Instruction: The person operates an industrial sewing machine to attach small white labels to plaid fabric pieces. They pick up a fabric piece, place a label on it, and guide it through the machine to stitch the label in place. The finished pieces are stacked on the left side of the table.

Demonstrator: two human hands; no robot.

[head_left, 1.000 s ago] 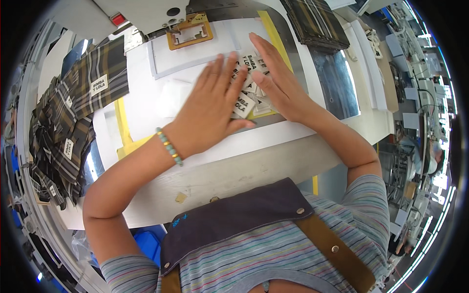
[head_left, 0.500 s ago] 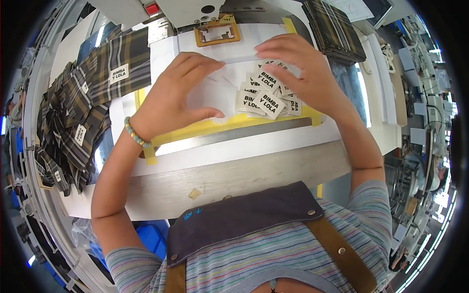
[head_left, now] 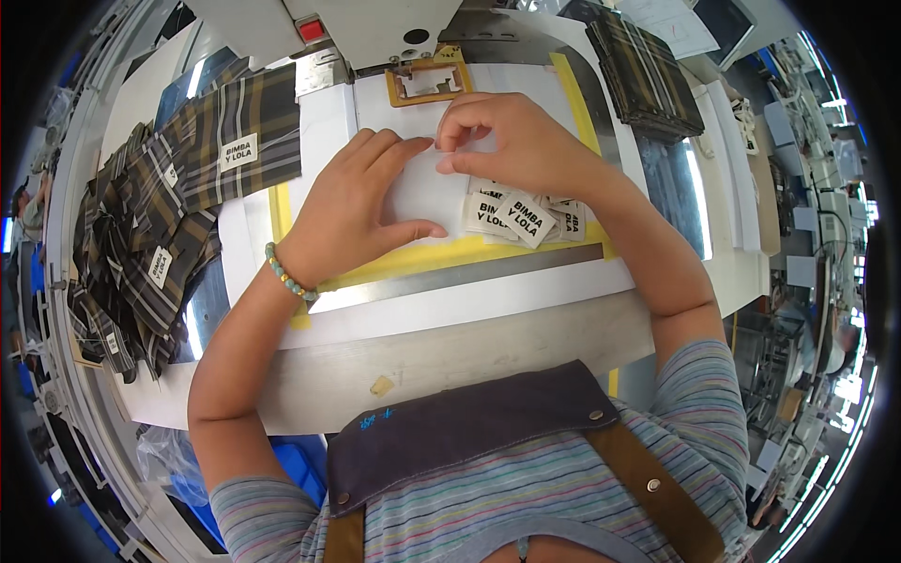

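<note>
My left hand (head_left: 350,202) is over the white work sheet (head_left: 427,202), thumb and fingers wide apart, nothing visible in its grasp. My right hand (head_left: 511,145) is bent into a pinch, its fingertips close to the left index fingertip. Whatever lies between those right fingertips is too small to make out. Beneath the right hand is a loose pile of cream fabric labels (head_left: 526,220) with dark print, partly covered by the hand. Just beyond both hands, an orange clamp frame (head_left: 428,84) sits under the head of a white sewing machine (head_left: 380,28).
Brown-and-black plaid fabric pieces (head_left: 246,131) with labels on them lie heaped at the left. A folded plaid stack (head_left: 646,80) stands at the far right. Yellow tape (head_left: 404,262) borders the work sheet, and a pale table edge (head_left: 469,349) runs before me.
My right hand has moved left from the labels toward my left hand, its fingers closing into a pinch. My left hand has shifted slightly right and nearer to me. The view has shifted a little.
</note>
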